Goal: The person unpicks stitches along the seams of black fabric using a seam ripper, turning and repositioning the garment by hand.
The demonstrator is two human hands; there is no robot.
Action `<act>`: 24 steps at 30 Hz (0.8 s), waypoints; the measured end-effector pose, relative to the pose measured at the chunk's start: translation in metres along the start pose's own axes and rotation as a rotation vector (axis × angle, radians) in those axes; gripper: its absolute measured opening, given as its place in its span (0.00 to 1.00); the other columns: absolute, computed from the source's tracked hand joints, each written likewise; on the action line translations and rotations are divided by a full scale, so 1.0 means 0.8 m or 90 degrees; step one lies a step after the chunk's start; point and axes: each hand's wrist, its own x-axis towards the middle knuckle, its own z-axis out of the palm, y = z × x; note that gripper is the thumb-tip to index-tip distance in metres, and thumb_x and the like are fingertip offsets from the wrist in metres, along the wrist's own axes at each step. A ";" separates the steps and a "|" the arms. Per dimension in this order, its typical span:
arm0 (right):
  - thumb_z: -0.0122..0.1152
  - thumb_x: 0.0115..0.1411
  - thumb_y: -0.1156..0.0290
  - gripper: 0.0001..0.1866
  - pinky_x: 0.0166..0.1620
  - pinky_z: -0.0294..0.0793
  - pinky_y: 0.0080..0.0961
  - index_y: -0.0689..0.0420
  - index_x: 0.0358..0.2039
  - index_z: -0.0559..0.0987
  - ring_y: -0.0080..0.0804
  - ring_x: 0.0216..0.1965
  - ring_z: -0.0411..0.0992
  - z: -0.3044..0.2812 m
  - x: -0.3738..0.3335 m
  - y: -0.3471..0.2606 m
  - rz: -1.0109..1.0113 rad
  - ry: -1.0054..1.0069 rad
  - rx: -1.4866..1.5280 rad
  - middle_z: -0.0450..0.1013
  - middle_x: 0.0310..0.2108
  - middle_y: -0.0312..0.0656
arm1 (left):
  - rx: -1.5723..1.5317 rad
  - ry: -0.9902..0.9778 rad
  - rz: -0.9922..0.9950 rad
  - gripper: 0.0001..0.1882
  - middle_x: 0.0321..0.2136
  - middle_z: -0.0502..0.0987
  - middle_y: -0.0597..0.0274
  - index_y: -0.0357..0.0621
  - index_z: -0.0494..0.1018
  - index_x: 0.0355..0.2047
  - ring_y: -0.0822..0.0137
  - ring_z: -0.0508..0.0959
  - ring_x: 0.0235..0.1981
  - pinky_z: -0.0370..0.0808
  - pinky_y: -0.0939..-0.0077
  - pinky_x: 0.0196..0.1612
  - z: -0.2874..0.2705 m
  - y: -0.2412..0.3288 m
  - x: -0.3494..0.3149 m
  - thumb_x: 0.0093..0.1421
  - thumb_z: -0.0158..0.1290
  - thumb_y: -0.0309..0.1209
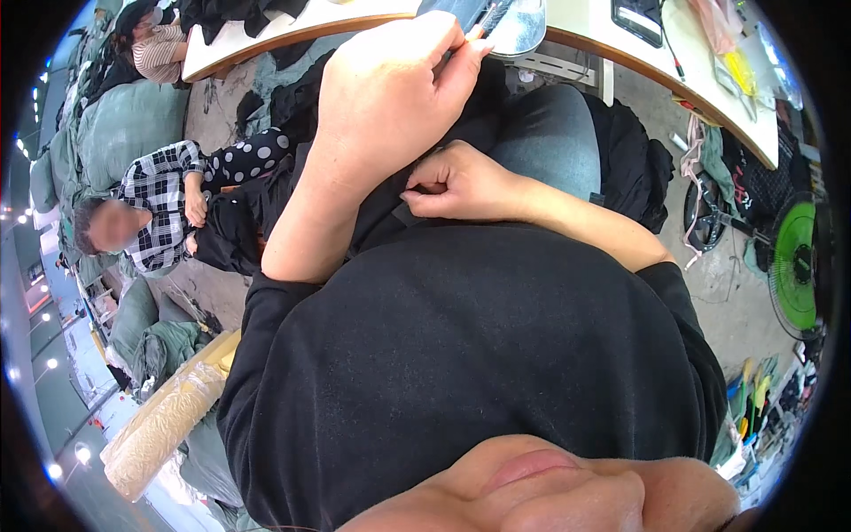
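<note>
My left hand [390, 89] is raised at the table's near edge, with thumb and forefinger pinched together. Their tips are over a shiny metal dish [523, 31], beside a thin dark object [493, 16] lying in it. What the pinch holds, if anything, is too small to make out. Lower down, my right hand [465, 182] is above my lap with its fingers curled and thumb against forefinger, closed on black cloth [381, 217]. More of this cloth spreads over my lap beneath both arms.
A white table [567, 18] with a brown edge runs along the far side, carrying a phone [636, 19] and plastic bags. To the left a person in a checked shirt [164, 204] handles dark cloth. A green fan [793, 266] stands at right; a wrapped roll [168, 421] lies lower left.
</note>
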 end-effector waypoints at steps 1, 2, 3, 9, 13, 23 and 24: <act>0.66 0.59 0.68 0.12 0.27 0.67 0.32 0.65 0.25 0.79 0.30 0.18 0.66 0.002 -0.001 -0.001 -0.004 0.008 0.032 0.69 0.15 0.44 | 0.000 0.001 0.001 0.09 0.14 0.74 0.65 0.42 0.80 0.30 0.73 0.70 0.14 0.67 0.78 0.20 -0.001 0.001 0.002 0.63 0.65 0.34; 0.65 0.61 0.69 0.16 0.26 0.62 0.30 0.65 0.21 0.74 0.23 0.16 0.59 0.002 -0.001 -0.002 -0.009 0.015 0.063 0.64 0.12 0.39 | 0.007 -0.011 -0.003 0.10 0.14 0.73 0.65 0.42 0.80 0.30 0.73 0.69 0.13 0.66 0.78 0.20 -0.002 0.002 0.004 0.63 0.65 0.34; 0.65 0.61 0.69 0.16 0.26 0.62 0.30 0.65 0.21 0.74 0.23 0.16 0.59 0.001 -0.001 -0.002 -0.009 0.016 0.063 0.64 0.12 0.39 | 0.015 -0.024 -0.007 0.10 0.14 0.73 0.65 0.42 0.80 0.29 0.73 0.69 0.13 0.66 0.78 0.20 -0.004 0.004 0.005 0.63 0.65 0.34; 0.65 0.61 0.70 0.15 0.25 0.63 0.30 0.66 0.22 0.76 0.24 0.16 0.60 0.000 -0.001 -0.001 -0.007 0.002 0.052 0.66 0.13 0.40 | 0.036 -0.056 -0.023 0.11 0.20 0.75 0.51 0.38 0.75 0.24 0.51 0.77 0.22 0.74 0.62 0.31 -0.024 0.036 0.033 0.59 0.63 0.29; 0.66 0.59 0.70 0.11 0.27 0.67 0.32 0.66 0.26 0.81 0.31 0.18 0.66 -0.001 -0.001 -0.002 -0.003 0.005 0.037 0.70 0.16 0.45 | 0.032 -0.037 0.010 0.11 0.20 0.75 0.49 0.38 0.75 0.23 0.50 0.78 0.22 0.74 0.61 0.27 -0.017 0.025 0.034 0.59 0.63 0.29; 0.65 0.59 0.81 0.04 0.42 0.69 0.19 0.63 0.32 0.78 0.19 0.38 0.70 -0.039 -0.068 0.012 0.003 0.229 0.344 0.72 0.36 0.34 | -0.335 0.019 -0.103 0.05 0.24 0.78 0.58 0.39 0.77 0.37 0.66 0.81 0.24 0.76 0.72 0.29 -0.008 -0.017 -0.014 0.65 0.60 0.28; 0.64 0.59 0.82 0.04 0.43 0.70 0.18 0.62 0.34 0.77 0.18 0.39 0.70 -0.041 -0.077 0.015 0.009 0.232 0.452 0.72 0.37 0.32 | -0.396 -0.002 -0.100 0.06 0.27 0.78 0.59 0.38 0.76 0.40 0.68 0.81 0.25 0.77 0.74 0.31 -0.009 -0.013 -0.019 0.67 0.59 0.27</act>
